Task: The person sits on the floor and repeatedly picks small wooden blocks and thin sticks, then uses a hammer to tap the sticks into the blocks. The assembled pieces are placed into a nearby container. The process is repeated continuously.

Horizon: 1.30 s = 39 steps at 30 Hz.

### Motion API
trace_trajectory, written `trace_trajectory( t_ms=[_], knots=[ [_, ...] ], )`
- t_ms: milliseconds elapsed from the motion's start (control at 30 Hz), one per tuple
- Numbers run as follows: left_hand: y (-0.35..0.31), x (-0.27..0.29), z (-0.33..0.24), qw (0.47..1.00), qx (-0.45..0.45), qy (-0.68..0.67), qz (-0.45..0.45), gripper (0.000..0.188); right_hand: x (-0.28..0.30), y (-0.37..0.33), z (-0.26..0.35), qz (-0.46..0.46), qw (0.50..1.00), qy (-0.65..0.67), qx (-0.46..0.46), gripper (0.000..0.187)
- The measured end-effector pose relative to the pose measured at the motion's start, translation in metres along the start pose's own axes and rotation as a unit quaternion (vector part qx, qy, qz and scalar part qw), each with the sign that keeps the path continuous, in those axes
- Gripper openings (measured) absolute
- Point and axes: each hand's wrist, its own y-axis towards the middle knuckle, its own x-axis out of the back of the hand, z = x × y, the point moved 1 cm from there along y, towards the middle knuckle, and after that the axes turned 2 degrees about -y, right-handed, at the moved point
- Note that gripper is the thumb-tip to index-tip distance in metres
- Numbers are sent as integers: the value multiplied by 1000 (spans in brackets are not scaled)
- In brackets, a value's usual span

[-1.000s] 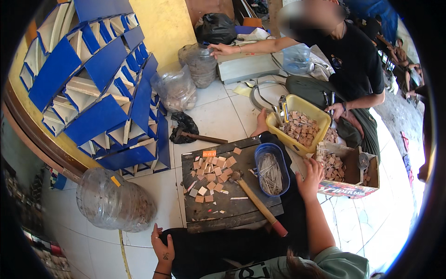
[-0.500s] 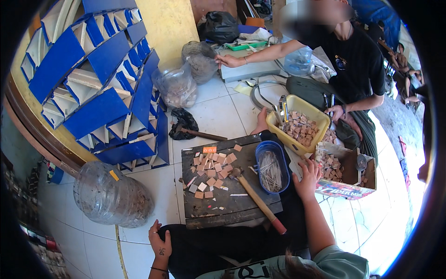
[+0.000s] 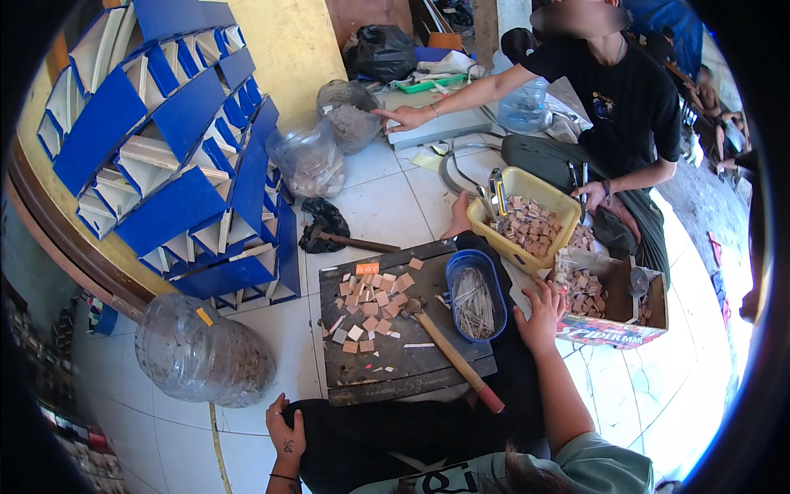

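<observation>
My left hand rests against my left knee, empty, fingers loosely apart. My right hand lies with spread fingers beside the blue tub of thin nails or pins and near the printed cardboard box; nothing shows in it. Before me is a dark wooden board. Small square wooden tiles lie scattered on it, with an orange piece at their far edge. A hammer lies slantwise across the board, its red handle end toward me.
A co-worker's outstretched arm points toward clear plastic containers. A yellow basin holds wooden pieces. Blue-sided stacked boxes stand at left, near a large clear jug. Another hammer lies beyond the board, beside a black bag.
The co-worker's outstretched hand has shifted slightly left, its index finger now extended. The view has moved a little. My hands and the things on the board stay as they were.
</observation>
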Motion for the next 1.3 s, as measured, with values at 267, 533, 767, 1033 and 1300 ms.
trace_trajectory(
  t_ms=[267,533,767,1033,1300],
  knots=[
    [0,0,1,1000,10,0,6,47,-1,0,-1,-3,1000,7,7,41],
    [0,1,-1,1000,6,16,9,46,-2,-1,-3,-1,1000,9,6,40],
    [0,0,-1,1000,13,7,6,45,-2,-1,-3,-4,1000,14,9,40],
    [1,1,-1,1000,-4,17,7,43,-5,-1,-3,-2,1000,3,-2,41],
    [2,1,-1,1000,-19,19,14,39,-5,-2,-2,-2,1000,3,8,39]
  ],
)
